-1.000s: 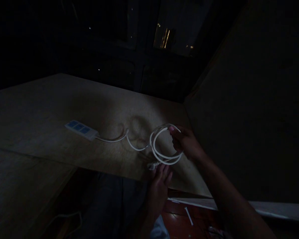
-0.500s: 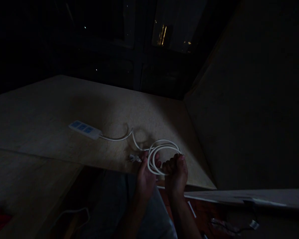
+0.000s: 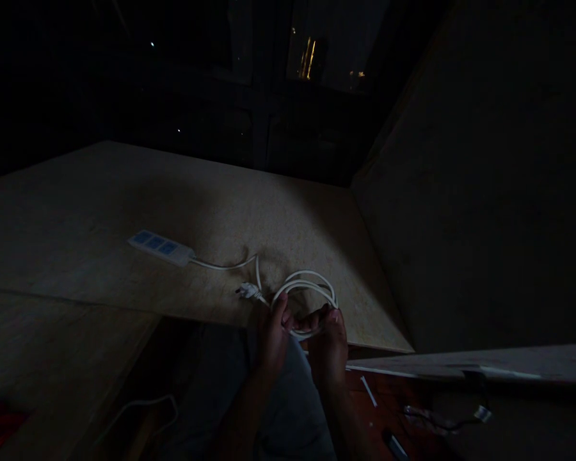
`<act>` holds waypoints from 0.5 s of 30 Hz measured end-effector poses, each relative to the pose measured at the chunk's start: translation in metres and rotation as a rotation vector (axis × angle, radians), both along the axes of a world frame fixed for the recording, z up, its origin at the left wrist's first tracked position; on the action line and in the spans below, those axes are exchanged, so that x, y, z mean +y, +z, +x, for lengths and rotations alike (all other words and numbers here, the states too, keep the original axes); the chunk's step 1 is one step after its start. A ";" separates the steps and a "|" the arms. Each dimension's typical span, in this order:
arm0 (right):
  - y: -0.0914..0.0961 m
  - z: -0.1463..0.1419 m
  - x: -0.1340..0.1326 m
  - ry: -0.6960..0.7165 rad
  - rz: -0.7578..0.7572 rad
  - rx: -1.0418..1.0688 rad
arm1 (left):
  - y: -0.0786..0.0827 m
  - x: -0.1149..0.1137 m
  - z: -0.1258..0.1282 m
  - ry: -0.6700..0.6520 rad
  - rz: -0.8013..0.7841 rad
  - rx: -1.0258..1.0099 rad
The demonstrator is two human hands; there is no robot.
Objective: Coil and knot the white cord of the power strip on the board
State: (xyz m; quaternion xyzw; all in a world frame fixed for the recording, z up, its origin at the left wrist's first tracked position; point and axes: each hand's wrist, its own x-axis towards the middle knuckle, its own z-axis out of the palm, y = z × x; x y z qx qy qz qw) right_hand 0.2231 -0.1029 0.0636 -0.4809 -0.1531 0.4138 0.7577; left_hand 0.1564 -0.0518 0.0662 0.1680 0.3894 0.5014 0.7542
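A white power cord hangs in several round loops between my two hands, over the front edge of the ledge. My left hand is closed on the left side of the coil, its thumb across the loops. My right hand grips the coil's right side, fingers curled inward. The cord's plug sticks out to the left of my left hand. From the coil the cord runs left to a white power strip with blue socket faces, lying on the ledge.
The pale stone ledge ends at a dark window behind and a wall on the right. A red item lies at the lower left. On the reddish floor are a white strip and a dark cable.
My right hand has moved left and slightly down along the coil, nearer my left hand. My left thumb has closed over the loops. The plug has shifted left and up and shows more fully.
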 end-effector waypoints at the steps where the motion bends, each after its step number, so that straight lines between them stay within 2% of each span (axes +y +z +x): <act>1: -0.001 0.004 -0.003 0.042 -0.022 0.007 | -0.001 0.001 -0.002 -0.006 0.002 0.015; 8: 0.001 0.050 -0.018 0.354 -0.202 0.119 | -0.006 0.001 -0.011 -0.160 0.047 0.217; 11: 0.003 0.070 -0.009 0.510 -0.299 0.163 | -0.004 0.001 -0.015 -0.206 0.042 0.251; 15: 0.002 0.091 0.014 0.635 -0.397 0.162 | 0.004 0.003 -0.025 -0.296 0.004 0.256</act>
